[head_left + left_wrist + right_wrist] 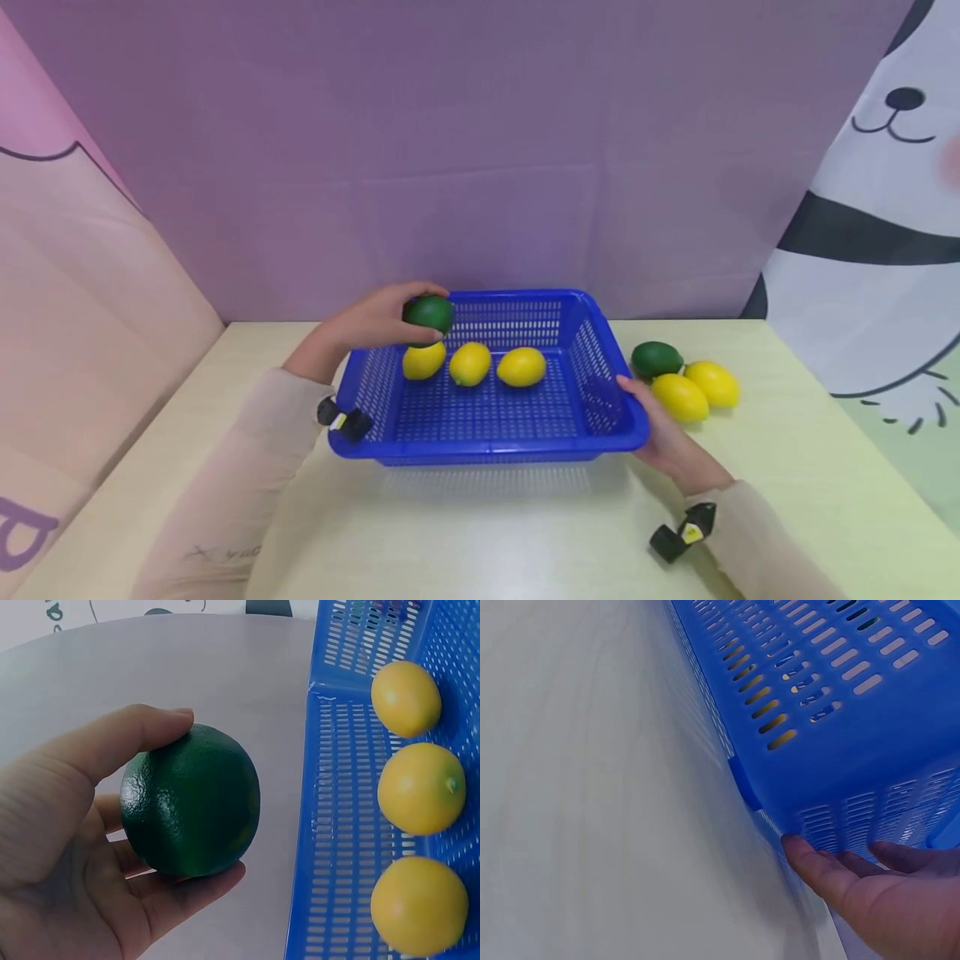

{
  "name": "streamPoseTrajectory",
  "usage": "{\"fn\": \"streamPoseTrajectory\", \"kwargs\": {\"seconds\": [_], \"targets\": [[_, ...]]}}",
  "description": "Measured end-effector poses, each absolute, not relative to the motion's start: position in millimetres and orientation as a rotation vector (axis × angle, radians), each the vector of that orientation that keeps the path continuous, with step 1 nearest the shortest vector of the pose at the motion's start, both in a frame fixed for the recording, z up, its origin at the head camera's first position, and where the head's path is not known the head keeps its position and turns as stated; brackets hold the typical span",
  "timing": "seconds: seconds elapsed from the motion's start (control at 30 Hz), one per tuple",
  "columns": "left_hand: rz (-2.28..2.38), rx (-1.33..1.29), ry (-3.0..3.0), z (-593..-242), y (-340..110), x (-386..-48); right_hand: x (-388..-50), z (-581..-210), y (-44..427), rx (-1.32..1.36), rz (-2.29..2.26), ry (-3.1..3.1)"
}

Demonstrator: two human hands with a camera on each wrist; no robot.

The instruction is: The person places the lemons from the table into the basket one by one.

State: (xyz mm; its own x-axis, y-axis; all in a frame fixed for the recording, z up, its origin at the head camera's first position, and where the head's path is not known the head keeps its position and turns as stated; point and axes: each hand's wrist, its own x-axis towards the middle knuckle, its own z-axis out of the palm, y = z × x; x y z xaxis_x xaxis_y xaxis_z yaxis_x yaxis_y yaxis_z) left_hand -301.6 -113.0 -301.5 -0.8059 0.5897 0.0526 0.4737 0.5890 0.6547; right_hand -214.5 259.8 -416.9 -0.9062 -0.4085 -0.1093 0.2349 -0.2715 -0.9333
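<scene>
**Blue plastic basket (pixel 487 448) with three lemons (pixel 470 365) inside, dark green lime (pixel 429 315) in hand**

So the basket is sitting on a pale desk (pixel 487 533), slotted walls, mesh floor, rolled rim all the way round. The three lemons are lined up side by side on the basket floor, toward its back wall and more to its left half. The front part of the basket floor is bare mesh.

The left hand (pixel 375 317) is up at the basket's back-left corner, thumb and fingers wrapped around the lime, which is clear of the lemons. Honestly can't tell if that lime is over the inside or just outside the rim.

The right hand (pixel 663 429) is on the basket's right side, fingers bent and holding on at the edge. How hard it's gripping, no idea.

Just right of the basket, on the desk, there's a little bunch: a second lime (pixel 657 360) at the back, and a pair of lemons (pixel 679 398) right by it.

Behind the basket hangs a purple cloth (pixel 480 150), and off to its right there's a panda-print backdrop (pixel 885 292).
</scene>
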Motion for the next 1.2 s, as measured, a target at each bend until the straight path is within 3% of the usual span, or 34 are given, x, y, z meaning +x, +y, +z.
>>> {"fn": "streamPoseTrajectory", "kwargs": {"seconds": [1.2], "targets": [[0.642,1.102,2.463,-331.2,-37.1,-316.5,-212.5,-416.5,259.6,-0.222,-2.212,1.606]]}}
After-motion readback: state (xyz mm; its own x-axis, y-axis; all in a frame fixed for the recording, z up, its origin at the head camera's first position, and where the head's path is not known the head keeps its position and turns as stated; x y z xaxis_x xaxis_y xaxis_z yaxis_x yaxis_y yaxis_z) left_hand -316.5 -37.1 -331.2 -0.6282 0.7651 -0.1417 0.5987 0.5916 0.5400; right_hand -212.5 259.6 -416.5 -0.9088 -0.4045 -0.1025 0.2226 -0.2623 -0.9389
